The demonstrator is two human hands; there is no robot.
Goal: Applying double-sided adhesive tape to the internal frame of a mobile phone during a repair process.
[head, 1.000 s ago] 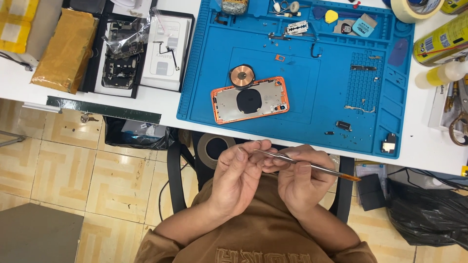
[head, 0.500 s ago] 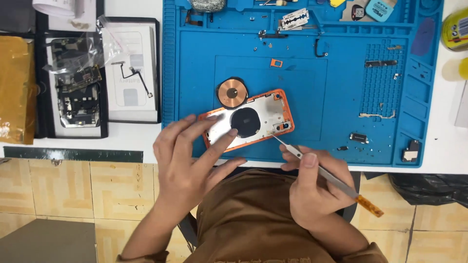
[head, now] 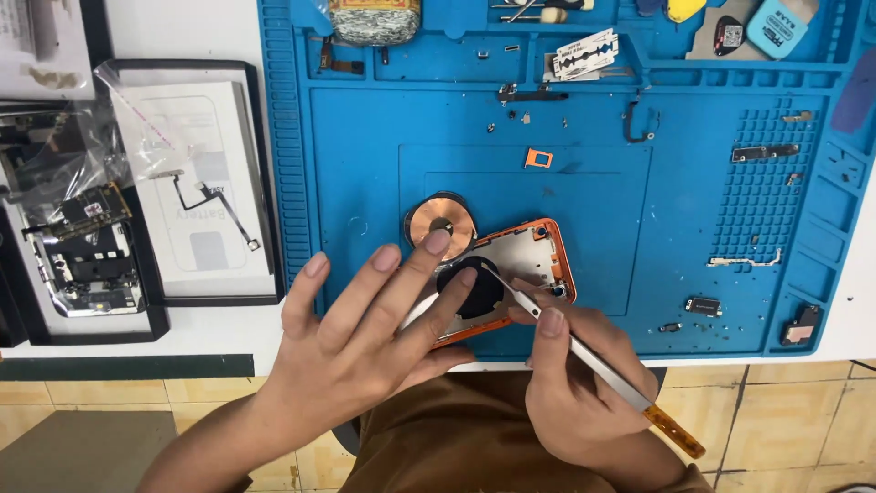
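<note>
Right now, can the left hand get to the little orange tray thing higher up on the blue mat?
Probably yes. The left hand rests on the orange phone housing, and the small orange SIM tray lies alone on bare blue mat just beyond, with nothing between them.

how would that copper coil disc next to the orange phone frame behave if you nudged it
The copper coil disc looks thin and flat, so it would probably slide on the blue mat, not roll. It seems light and likely bends easily. Its fine windings may be fragile.
</note>
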